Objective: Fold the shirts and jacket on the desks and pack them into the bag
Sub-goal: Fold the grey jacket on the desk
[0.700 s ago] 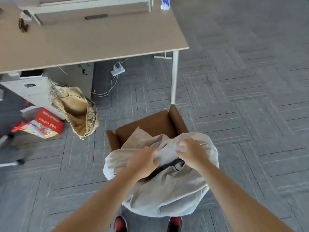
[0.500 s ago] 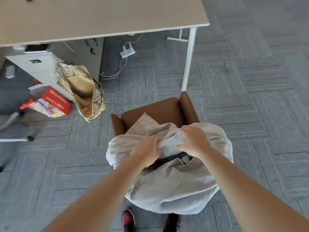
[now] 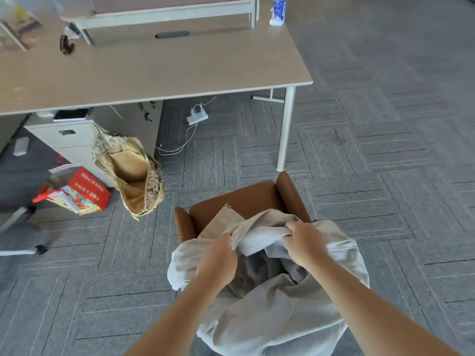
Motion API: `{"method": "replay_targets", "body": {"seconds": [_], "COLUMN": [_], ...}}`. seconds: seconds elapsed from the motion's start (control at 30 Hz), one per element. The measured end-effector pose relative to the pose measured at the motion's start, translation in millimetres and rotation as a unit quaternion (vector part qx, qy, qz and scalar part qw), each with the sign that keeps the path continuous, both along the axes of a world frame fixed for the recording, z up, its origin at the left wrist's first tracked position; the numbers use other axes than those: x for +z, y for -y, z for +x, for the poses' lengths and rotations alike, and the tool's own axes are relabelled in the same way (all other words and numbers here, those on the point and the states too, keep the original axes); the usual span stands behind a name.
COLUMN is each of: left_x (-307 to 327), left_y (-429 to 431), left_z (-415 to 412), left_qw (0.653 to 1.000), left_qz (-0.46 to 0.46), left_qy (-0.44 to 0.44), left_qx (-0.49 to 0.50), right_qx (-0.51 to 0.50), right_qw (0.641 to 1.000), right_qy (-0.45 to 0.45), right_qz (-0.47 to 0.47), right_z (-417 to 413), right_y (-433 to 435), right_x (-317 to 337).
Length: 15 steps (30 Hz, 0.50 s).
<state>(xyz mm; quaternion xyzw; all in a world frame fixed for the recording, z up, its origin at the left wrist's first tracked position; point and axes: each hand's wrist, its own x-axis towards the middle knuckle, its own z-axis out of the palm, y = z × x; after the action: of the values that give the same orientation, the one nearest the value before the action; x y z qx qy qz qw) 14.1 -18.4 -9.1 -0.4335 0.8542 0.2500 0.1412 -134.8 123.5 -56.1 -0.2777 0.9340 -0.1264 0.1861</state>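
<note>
While left hand [image 3: 218, 260] and right hand [image 3: 307, 246] grip one jacket [image 3: 282, 309], one chair [image 3: 246, 199], one backpack [image 3: 131, 170]

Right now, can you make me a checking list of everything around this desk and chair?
Surface: desk holds a bottle at its far corner and a small dark thing.
Job's things: pale clothes bunched over the brown chair; backpack open on the floor.
Clutter: red bag beside the backpack.
Hands: left hand and right hand both grip the clothes.
Cables: power strip with a white cable under the desk.
Surroundings: grey carpet; drawer cabinet under the desk.
</note>
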Motion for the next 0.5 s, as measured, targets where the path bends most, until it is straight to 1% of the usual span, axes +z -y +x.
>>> {"method": "replay_targets", "body": {"seconds": [0.07,0.1,0.13,0.23,0.3,0.37,0.43,0.5], "left_x": [29.5,44.2,49.1,105.4,148.4,176.3,214.1,239.6], "left_y": [3.3,5.1,6.6,8.8,6.7,2.6,-4.8,-13.9], "left_z": [0.6,0.2,-0.9,4.9,14.4,11.9,20.4,33.2], "left_qw": [0.996,0.992,0.991,0.983,0.974,0.966,0.955,0.935], "left_qz": [0.030,0.040,0.051,0.059,0.056,0.074,0.098,0.105], "left_qy": [-0.083,-0.114,-0.125,-0.169,-0.203,-0.230,-0.258,-0.298], "left_qx": [-0.017,-0.022,-0.025,-0.050,-0.086,-0.094,-0.112,-0.162], "right_qx": [-0.069,-0.096,-0.111,-0.121,-0.117,-0.105,-0.123,-0.141], "right_qw": [0.993,0.988,0.984,0.979,0.979,0.982,0.985,0.982], "right_qy": [0.034,0.055,0.078,0.099,0.091,0.093,0.084,0.100], "right_qz": [-0.084,-0.108,-0.116,-0.134,-0.139,-0.129,-0.091,-0.071], "right_z": [5.0,7.3,9.1,27.4,46.8,52.1,78.5,114.1], "right_y": [-6.9,-11.3,-14.8,-29.0,-42.0,-52.8,-68.3,-79.8], "right_x": [31.8,48.0,56.4,115.7,160.2,180.7,208.6,237.0]}}
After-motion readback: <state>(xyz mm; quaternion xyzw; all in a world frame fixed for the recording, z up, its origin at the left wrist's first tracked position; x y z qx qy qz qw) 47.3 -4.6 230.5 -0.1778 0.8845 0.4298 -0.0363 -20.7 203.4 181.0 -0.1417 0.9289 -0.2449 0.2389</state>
